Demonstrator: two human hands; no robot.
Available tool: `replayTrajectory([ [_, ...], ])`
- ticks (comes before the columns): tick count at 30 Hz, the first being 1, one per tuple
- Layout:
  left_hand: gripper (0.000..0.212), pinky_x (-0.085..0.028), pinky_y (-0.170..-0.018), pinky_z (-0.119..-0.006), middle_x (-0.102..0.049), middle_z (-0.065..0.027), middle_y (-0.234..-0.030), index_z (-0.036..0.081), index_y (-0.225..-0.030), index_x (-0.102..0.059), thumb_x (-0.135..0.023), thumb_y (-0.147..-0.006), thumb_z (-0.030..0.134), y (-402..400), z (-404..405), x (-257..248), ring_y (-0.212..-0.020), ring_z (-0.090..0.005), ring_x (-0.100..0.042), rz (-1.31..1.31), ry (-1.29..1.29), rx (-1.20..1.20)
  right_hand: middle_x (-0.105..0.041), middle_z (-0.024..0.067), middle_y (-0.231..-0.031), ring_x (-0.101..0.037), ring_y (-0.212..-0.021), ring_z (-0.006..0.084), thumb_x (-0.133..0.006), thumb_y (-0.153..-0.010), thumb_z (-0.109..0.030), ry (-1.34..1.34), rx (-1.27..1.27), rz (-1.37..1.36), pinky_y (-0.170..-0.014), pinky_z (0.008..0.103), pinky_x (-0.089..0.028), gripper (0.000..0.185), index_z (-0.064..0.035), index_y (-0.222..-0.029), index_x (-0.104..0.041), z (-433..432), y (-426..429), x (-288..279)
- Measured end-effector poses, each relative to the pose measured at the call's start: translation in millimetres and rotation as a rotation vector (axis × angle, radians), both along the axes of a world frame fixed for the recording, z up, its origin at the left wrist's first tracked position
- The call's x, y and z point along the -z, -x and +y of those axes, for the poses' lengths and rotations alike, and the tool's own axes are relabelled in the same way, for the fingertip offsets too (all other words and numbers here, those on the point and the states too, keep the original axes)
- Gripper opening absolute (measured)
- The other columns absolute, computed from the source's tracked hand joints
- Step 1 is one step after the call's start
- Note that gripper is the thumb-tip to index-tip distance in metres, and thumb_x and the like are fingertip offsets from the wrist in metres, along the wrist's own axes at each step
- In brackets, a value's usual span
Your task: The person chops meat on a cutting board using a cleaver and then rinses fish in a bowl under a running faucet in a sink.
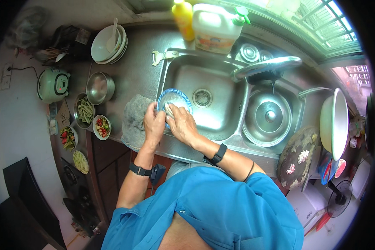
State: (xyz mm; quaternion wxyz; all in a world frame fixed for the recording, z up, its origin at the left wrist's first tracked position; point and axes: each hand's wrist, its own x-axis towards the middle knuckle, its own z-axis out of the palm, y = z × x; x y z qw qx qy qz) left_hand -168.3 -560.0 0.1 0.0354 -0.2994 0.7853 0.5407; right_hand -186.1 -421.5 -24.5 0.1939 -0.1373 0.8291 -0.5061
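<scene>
My left hand (153, 123) grips the near-left rim of a small bowl (175, 92) with a blue-and-white patterned edge. The bowl is held tilted over the left front corner of the steel sink basin (218, 123). With bent fingers, my right hand (182, 123) reaches into the bowl and covers much of its inside. A small pale item (168, 109) shows at these fingertips; what it is, and whether the hand grips it, I cannot make out. A crumpled grey cloth (132, 120) lies on the counter just left of my left hand.
A faucet (268, 66) arches over the sink divider; a lidded steel pot (267, 122) fills the right basin. A peeler (164, 56) lies at the basin's back-left corner. Leftward stand steel bowls (97, 89) and a bowl of chopped peppers (102, 127). A round chopping board (295, 156) is rightward.
</scene>
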Motion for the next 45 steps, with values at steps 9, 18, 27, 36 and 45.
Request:
replayTrajectory([
  [9, 0.056, -0.051, -0.053, -0.026, -0.069, -0.0057, -0.109, 0.007, -0.139, -0.052, -0.051, -0.084, -0.001, -79.7, 14.2, 57.8, -0.074, -0.0138, -0.065, 0.064, -0.875, -0.371, -0.064, 0.0219, -0.126, -0.058, -0.121, 0.0375, -0.08, -0.079, -0.017, -0.154, -0.252, 0.568, -0.095, 0.0495, -0.043, 0.056, -0.0006, -0.13, -0.062, 39.9, -9.3, -47.4],
  [18, 0.067, -0.058, -0.071, -0.027, -0.068, -0.0083, -0.123, 0.0, -0.147, -0.049, -0.054, -0.08, -0.004, -109.4, -5.5, 65.3, -0.093, -0.0164, -0.069, 0.087, -0.847, -0.365, -0.068, 0.0169, -0.107, -0.067, -0.103, 0.0368, -0.077, -0.083, -0.016, -0.623, -0.104, 0.275, -0.087, 0.048, -0.057, 0.029, -0.0076, -0.11, -0.072, 93.0, 103.9, 121.2],
  [27, 0.068, -0.052, -0.061, -0.022, -0.067, -0.0033, -0.108, 0.0, -0.147, -0.051, -0.061, -0.08, 0.004, -114.4, -0.3, 75.0, -0.077, -0.0076, -0.061, 0.123, -0.769, -0.338, -0.07, 0.0175, -0.103, -0.07, -0.095, 0.037, -0.074, -0.082, -0.013, -0.737, -0.139, 0.346, -0.082, 0.0488, -0.059, 0.016, -0.0067, -0.096, -0.074, 58.5, 97.7, 232.3],
  [36, 0.07, -0.052, -0.062, -0.023, -0.066, -0.005, -0.113, -0.001, -0.148, -0.049, -0.061, -0.078, 0.003, -109.9, -4.2, 67.6, -0.078, -0.008, -0.06, 0.106, -0.76, -0.274, -0.07, 0.0139, -0.096, -0.069, -0.09, 0.0363, -0.074, -0.081, -0.014, -0.62, -0.218, 0.465, -0.078, 0.0488, -0.057, 0.01, -0.0062, -0.087, -0.073, 64.8, 109.6, 234.6],
  [45, 0.073, -0.051, -0.059, -0.023, -0.066, -0.0044, -0.11, 0.001, -0.149, -0.049, -0.061, -0.078, 0.002, -110.1, -5.1, 67.1, -0.076, -0.0081, -0.06, 0.099, -0.769, -0.273, -0.061, 0.0018, -0.071, -0.056, -0.064, 0.0144, -0.079, -0.086, -0.019, -0.171, 0.333, -0.085, -0.064, 0.0338, -0.048, 0.018, -0.0045, -0.083, -0.069, 83.0, 106.8, 198.5],
])
